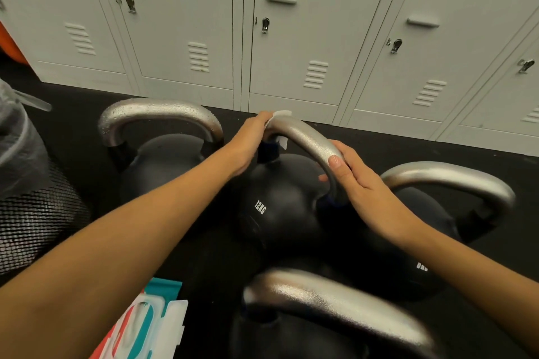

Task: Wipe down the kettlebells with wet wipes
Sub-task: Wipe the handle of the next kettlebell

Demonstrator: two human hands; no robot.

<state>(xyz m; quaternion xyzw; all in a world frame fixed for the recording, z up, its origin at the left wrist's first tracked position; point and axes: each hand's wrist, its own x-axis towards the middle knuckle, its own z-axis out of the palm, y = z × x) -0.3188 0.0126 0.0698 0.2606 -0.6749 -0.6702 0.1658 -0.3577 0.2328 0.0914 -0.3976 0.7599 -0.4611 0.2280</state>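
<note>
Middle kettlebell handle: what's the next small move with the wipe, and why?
Probably slide the left hand and its wet wipe along the handle toward the right hand, which steadies the near end; the wipe sits at the far end only.

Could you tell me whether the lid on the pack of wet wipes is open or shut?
Open: the clear flip lid stands lifted away from the wipes pack.
</note>
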